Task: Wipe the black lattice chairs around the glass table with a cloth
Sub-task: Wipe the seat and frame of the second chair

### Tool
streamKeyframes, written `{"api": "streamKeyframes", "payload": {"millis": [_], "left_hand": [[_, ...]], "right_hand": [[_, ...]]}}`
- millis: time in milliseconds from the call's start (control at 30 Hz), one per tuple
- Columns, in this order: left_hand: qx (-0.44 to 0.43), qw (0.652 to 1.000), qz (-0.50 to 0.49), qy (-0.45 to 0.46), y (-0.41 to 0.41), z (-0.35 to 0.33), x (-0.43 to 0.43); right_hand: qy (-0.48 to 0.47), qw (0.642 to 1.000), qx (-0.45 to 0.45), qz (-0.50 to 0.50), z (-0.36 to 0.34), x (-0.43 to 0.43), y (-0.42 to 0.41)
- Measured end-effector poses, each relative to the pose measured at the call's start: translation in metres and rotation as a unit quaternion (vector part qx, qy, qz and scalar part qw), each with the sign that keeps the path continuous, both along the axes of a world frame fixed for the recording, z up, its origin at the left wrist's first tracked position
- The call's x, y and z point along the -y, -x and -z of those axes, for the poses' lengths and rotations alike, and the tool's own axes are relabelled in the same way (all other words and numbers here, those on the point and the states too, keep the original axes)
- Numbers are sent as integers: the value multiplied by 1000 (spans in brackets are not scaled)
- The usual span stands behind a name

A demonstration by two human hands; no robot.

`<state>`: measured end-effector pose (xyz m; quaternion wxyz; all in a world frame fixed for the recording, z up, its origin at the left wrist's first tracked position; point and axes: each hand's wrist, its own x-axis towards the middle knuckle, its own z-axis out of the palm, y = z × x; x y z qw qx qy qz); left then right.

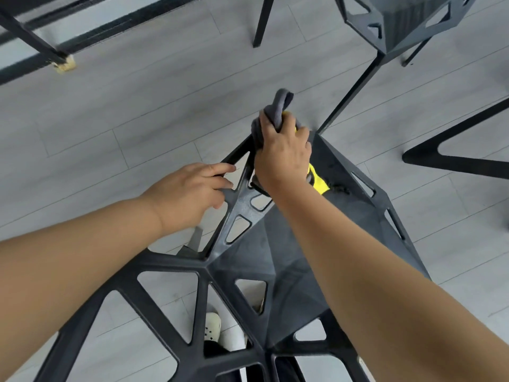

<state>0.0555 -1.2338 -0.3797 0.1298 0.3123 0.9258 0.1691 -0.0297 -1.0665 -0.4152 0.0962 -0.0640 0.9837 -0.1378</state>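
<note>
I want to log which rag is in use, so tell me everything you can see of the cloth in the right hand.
The cloth is soft grey fabric, with a bright yellow part showing under the hand, perhaps its other face. It is bunched up and gripped in the right hand, and a folded loop sticks out beyond the fingers. It is held against the far corner of the black lattice chair, at the seat's edge.
</note>
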Motion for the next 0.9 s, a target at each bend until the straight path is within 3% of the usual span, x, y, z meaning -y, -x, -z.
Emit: {"api": "streamKeyframes", "payload": {"millis": [100,200,333,400,500,567,600,700,800,833,900], "left_hand": [[-2,999,22,27,-1,0,0],[-25,998,32,51,0,3,3],[-53,995,44,68,0,3,0],[-69,994,49,67,1,1,-2],[-94,991,55,74,0,0,-4],[-83,990,62,93,-1,-1,-6],[-73,990,67,101,-1,-1,-6],[-69,973,75,205,-1,-4,-6],[-85,893,127,423,-12,-13,-25],[-37,882,129,452,-21,-12,-38],[74,910,95,397,-42,-6,-76]], "right_hand": [[-33,999,0,-14,4,-24,4],[-41,995,61,70,7,-71,3],[-62,990,98,83,0,-133,-31],[-41,980,118,155,-8,-156,-44],[7,969,-6,246,-23,-173,-43],[22,975,-96,201,-26,-165,-24],[26,984,-83,157,-24,-156,-10],[-30,991,133,13,-6,-121,12],[-82,984,152,-33,14,-122,3],[-86,986,136,-34,17,-127,0],[-89,987,132,-32,19,-134,1]]}}
